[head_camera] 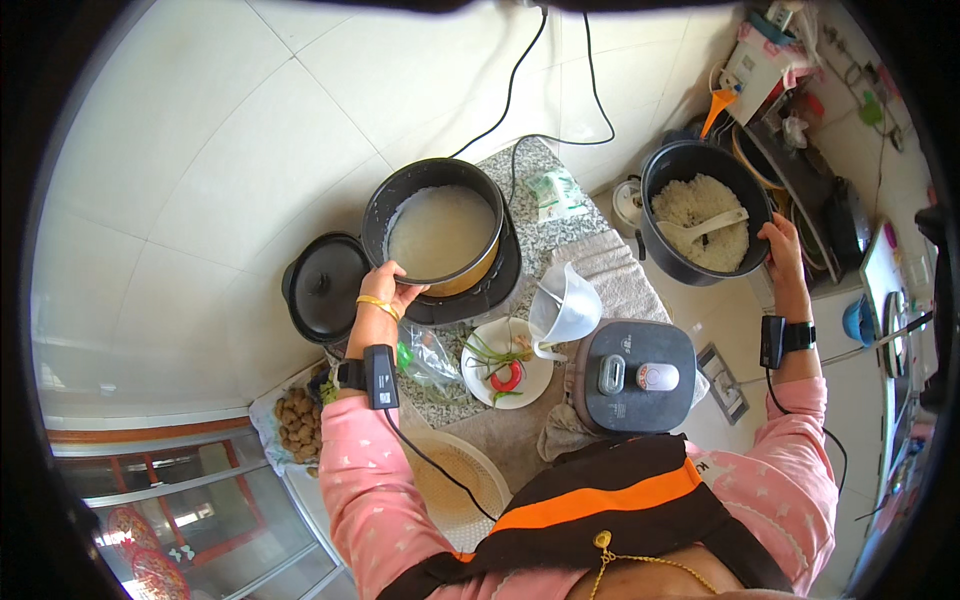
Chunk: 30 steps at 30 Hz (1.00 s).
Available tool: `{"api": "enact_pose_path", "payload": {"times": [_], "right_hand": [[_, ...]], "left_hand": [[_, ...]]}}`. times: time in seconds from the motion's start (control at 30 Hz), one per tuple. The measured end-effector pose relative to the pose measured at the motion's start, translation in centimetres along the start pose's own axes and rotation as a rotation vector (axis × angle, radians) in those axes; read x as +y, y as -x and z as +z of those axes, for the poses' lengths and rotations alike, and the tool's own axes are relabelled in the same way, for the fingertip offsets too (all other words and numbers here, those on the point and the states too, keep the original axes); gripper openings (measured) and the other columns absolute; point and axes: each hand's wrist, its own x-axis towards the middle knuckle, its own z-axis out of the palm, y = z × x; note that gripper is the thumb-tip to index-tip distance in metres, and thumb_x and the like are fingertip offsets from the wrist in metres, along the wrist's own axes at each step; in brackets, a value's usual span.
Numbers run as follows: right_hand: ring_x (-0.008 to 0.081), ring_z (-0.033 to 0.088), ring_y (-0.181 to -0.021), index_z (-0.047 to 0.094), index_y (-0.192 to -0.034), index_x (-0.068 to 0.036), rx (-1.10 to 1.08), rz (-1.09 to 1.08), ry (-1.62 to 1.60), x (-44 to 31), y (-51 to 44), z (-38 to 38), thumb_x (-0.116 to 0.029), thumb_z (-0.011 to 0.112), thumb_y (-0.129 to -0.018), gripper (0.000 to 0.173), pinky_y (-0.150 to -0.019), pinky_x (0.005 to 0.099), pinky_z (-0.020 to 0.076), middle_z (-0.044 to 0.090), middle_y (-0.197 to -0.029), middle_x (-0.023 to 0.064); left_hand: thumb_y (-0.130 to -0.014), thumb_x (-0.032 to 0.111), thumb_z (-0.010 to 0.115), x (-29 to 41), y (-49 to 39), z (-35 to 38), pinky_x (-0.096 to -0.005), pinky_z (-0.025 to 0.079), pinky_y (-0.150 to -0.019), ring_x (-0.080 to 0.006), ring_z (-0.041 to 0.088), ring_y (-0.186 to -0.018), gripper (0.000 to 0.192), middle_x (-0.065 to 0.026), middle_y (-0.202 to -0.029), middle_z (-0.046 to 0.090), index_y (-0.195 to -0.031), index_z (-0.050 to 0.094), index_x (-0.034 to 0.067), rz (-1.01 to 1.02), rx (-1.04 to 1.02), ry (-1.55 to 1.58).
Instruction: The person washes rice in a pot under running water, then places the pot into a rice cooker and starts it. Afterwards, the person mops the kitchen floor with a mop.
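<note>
My left hand (390, 289) grips the near rim of a round dark pot (431, 225) holding a cloudy whitish liquid; the pot sits on a black base (508, 277). At the right, my right hand (782, 244) holds the rim of a dark inner pot (679, 268) with cooked white rice (705, 195) and a white rice paddle (712, 223) in it. That pot is beyond the counter's right edge, and what is under it cannot be told. A black lid (324, 285) lies left of the left pot.
Between the pots are a clear plastic jug (566, 300), a grey towel (622, 274) and a white plate (480, 375) with a red chilli and greens. Nearer stand a rice cooker (637, 397) and a white basket (457, 480). Black cables (517, 67) hang along the wall.
</note>
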Motion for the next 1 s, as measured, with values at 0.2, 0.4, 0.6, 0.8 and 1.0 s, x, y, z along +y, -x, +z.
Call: {"api": "enact_pose_path", "payload": {"times": [0.2,0.4,0.6,0.8,1.0], "right_hand": [[0.0040,0.038,-0.038,0.055,-0.073,-0.005,-0.002,0.062,-0.024,3.5,0.8,-1.5,-0.003,0.048,-0.075,0.008,-0.034,0.0177,0.0278,0.048,-0.057,-0.0035],[0.0038,0.037,-0.037,0.055,-0.073,-0.005,-0.012,0.084,-0.089,5.2,1.0,-1.4,-0.002,0.048,-0.076,0.008,-0.034,0.0178,0.0282,0.048,-0.057,-0.0038],[0.0038,0.037,-0.037,0.054,-0.072,-0.006,-0.006,0.087,-0.082,5.6,1.3,-1.7,-0.002,0.048,-0.075,0.008,-0.034,0.0177,0.0279,0.048,-0.057,-0.0037],[0.0037,0.036,-0.037,0.053,-0.070,-0.006,-0.003,0.119,-0.052,5.6,1.5,-1.6,-0.001,0.048,-0.075,0.009,-0.034,0.0176,0.0277,0.048,-0.057,-0.0040],[0.0032,0.037,-0.037,0.054,-0.071,-0.007,-0.020,0.115,-0.096,6.7,1.4,-1.1,-0.001,0.048,-0.074,0.010,-0.034,0.0174,0.0274,0.049,-0.056,-0.0048]], "left_hand": [[-0.070,0.006,0.050,0.5,-0.6,0.8,-0.0294,0.055,-0.050,-0.0329,0.061,-0.062,0.020,-0.0214,-0.075,0.058,-0.082,0.051,-0.010,-0.012,0.017,-0.172],[-0.075,-0.002,0.046,1.0,-1.2,0.7,-0.0309,0.058,-0.055,-0.0327,0.063,-0.074,0.022,-0.0206,-0.088,0.059,-0.093,0.052,-0.013,-0.012,0.068,-0.417],[-0.080,-0.003,0.045,0.9,-2.0,1.2,-0.0320,0.058,-0.051,-0.0363,0.063,-0.075,0.021,-0.0239,-0.094,0.058,-0.094,0.050,-0.017,0.084,0.161,-0.637],[-0.082,0.003,0.045,1.3,-2.9,0.7,-0.0301,0.053,-0.043,-0.0310,0.064,-0.057,0.021,-0.0218,-0.076,0.062,-0.089,0.053,-0.015,-0.113,0.147,-0.983],[-0.083,0.008,0.045,0.7,-3.3,0.5,-0.0269,0.049,-0.040,-0.0241,0.063,-0.051,0.024,-0.0222,-0.071,0.063,-0.078,0.057,-0.012,-0.119,0.126,-1.185]]}}
